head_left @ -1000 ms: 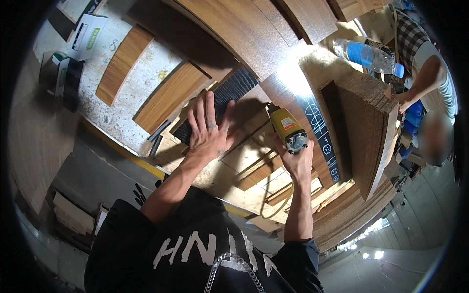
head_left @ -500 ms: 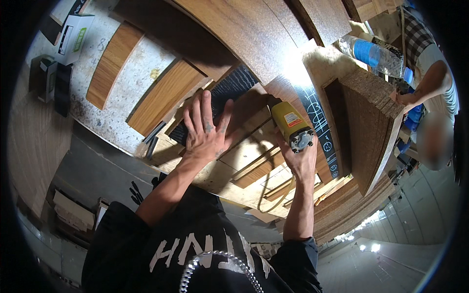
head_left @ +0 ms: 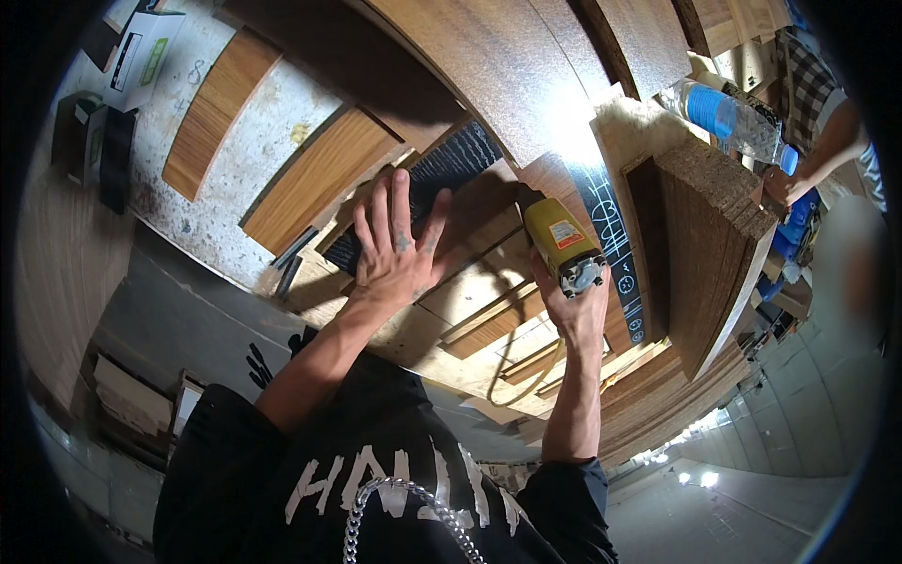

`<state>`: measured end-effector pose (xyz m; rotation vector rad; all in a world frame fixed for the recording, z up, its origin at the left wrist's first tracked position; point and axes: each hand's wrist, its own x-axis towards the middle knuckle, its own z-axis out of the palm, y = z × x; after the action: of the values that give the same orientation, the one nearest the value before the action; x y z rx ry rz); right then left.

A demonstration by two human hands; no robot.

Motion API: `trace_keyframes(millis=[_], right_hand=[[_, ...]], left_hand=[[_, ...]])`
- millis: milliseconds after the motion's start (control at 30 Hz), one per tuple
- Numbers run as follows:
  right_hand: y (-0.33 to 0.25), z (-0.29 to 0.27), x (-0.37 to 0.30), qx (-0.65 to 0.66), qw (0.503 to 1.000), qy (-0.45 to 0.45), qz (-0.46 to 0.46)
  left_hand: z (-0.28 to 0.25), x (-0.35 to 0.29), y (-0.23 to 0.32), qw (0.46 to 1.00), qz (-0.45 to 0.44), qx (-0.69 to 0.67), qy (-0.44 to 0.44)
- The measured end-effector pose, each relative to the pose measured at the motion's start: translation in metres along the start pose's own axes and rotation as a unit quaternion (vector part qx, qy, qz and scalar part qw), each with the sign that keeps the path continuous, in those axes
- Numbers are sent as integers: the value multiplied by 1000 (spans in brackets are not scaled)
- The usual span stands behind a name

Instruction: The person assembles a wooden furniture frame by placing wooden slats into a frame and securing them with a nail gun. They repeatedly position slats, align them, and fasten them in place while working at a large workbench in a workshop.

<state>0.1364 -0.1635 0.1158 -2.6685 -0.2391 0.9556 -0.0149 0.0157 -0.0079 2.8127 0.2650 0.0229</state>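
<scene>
My right hand (head_left: 575, 305) grips a yellow air nail gun (head_left: 556, 233). The tool has a grey bolted cap, and its dark nose points away from me at brown wood-grain panelling. A thin hose (head_left: 507, 371) loops below that hand. My left hand (head_left: 395, 249) is open with fingers spread, over or resting on a black streaked strip (head_left: 458, 158) and brown board; whether the palm touches is unclear. Beside the nail gun runs a dark strip with white markings (head_left: 611, 230). Shadow covers part of the wood between my hands.
Wood-grain slats (head_left: 319, 179) lie on a speckled white tabletop (head_left: 235, 155). A white box (head_left: 141, 61) sits at far left. Thick chipboard panels (head_left: 709, 244) stand at right, near a plastic bottle (head_left: 728, 117). Another person's hand (head_left: 782, 183) reaches in beside them.
The view has shifted slightly. Both my hands and the nail gun keep nearly the same place on the wood. At right, the other person's hand and arm have moved a little.
</scene>
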Motion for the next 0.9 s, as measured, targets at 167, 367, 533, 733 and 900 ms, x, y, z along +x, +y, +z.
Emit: trace_keyframes(millis=[167,367,533,733,900], right_hand=[[-9,-3,-2,-10,1000,-7,22],[-12,2,9,-19,999,-3,-35],[-32,4,17,21,1000,-8,12],[-16,18,10,39,998,43,-33],[-22,15,-46,171,982,48,66]], left_hand=[[-1,-2,0,999,2,9,-32],[-10,1,2,997,-14,-73,-19],[-5,-1,2,998,-13,-57,-3],[-8,-5,5,998,-17,-33,-47],[-13,-2,4,996,-7,-84,-31]])
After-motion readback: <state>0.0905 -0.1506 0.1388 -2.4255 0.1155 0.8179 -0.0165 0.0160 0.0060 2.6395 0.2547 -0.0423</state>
